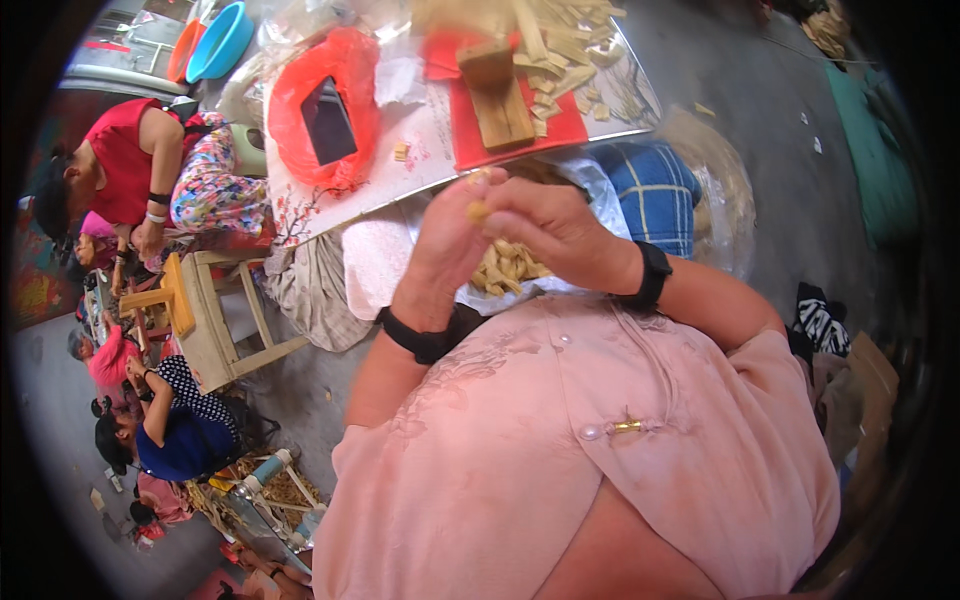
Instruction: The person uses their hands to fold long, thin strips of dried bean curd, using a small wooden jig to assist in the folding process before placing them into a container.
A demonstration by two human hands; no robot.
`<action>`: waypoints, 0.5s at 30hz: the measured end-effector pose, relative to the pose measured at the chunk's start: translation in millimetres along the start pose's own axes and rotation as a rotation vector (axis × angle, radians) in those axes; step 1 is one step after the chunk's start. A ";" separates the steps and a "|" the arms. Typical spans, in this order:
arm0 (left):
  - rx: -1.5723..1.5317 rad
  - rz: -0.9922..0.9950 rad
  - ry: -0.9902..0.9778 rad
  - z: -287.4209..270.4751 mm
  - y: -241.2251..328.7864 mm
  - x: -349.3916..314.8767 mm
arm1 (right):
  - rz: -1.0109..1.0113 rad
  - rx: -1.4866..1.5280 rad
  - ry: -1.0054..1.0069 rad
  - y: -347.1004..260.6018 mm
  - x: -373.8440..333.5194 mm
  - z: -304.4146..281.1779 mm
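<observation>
Close together over my lap, both hands are closed around a small yellowish piece (478, 212) of the same colour as the strips nearby. My left hand (445, 245) pinches at it near the fingertips, which are slightly blurred. From the other side, my right hand (560, 220) presses thumb and curled fingers against it. The exact shape of the piece is mostly covered by fingers. Below the hands, a pile of pale yellow strips (505, 268) lies in a white plastic sheet (605, 195) on my lap. Just beyond, an L-shaped wooden block (500, 115) sits on a red sheet (570, 128).
Many flat yellow pieces (570, 75) cover the table's far right. A phone (328, 122) lies on a red plastic bag (285, 110) at left. A wooden stool (215, 320) stands left of me. Several people work farther left, including one in a red top (120, 150).
</observation>
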State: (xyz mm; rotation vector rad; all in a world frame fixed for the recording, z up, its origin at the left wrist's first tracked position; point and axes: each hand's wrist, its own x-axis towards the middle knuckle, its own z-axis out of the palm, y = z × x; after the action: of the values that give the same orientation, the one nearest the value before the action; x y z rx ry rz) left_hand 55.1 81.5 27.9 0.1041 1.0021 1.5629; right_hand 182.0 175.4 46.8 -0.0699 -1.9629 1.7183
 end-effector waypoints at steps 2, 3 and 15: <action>0.147 -0.042 -0.081 2.9 -6.4 -3.1 | 0.147 0.044 0.060 -8.2 4.9 -7.7; 0.236 -0.057 -0.128 4.6 -9.2 -5.2 | 0.137 -0.007 0.074 -9.3 9.0 -10.0; 1.246 1.257 0.146 24.7 -0.8 -20.3 | 0.535 0.673 0.070 -8.4 19.8 -17.8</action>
State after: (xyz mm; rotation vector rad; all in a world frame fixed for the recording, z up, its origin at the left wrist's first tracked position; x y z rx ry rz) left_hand 75.6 77.4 52.1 1.7725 2.1101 1.6858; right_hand 174.9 197.4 62.6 -0.4339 -1.2854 2.5932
